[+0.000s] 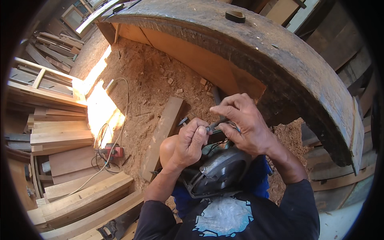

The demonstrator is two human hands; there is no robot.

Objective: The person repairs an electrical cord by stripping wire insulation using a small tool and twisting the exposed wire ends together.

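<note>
Both hands meet above my lap. My left hand (191,142) is closed, pinching the near end of a short dark cord-like piece (216,123). On its other side my right hand (248,126) holds the same piece between thumb and bent fingers. Its exact kind is too small to make out. Below them a circular saw (225,170) with a dark round guard rests on my lap, with thin wires by its upper part. A small silver-and-dark metal piece (184,121) shows just left of my left hand; the rest of it is hidden.
A thick curved workbench (280,52) arches across the far and right side, with a dark ring-shaped object (235,16) on top. A plank (164,132) lies on the sawdust floor. At left are stacked boards (62,134), a red power tool (114,151) with a cord, and a handsaw (108,231).
</note>
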